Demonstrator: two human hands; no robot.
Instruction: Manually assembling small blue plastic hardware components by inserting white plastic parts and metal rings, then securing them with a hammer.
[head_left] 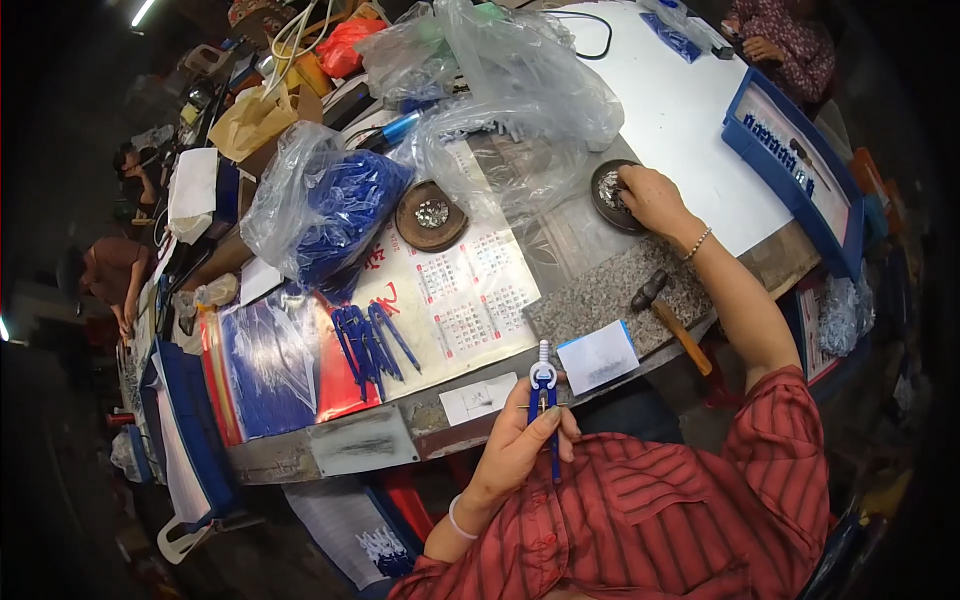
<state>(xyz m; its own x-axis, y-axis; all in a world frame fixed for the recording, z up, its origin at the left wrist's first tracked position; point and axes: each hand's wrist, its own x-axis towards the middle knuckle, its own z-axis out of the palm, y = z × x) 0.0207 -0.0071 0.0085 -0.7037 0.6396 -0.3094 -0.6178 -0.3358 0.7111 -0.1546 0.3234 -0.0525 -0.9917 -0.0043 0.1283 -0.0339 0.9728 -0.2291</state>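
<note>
My left hand (508, 450) is closed around a blue drawing compass (543, 374), held upright near my shirt with its pale ribbed handle up and its legs together. Off to the right, my right hand (655, 200) has its fingers down in a round dark dish (601, 207) of small shiny metal parts. Those fingers are bent together; their tips are hidden, so any part between them cannot be made out. Another round brown dish (447, 236) with metal bits sits farther left. Several blue compass legs (362, 350) lie in a loose pile on the calendar sheet (470, 300).
A hammer (680, 330) rests on a speckled stone slab (590, 305) by a white card (598, 358). Clear bags, one full of blue parts (355, 205), crowd the back. Blue trays stand at the right (848, 235) and left (200, 440). Another person (790, 50) sits at the far right.
</note>
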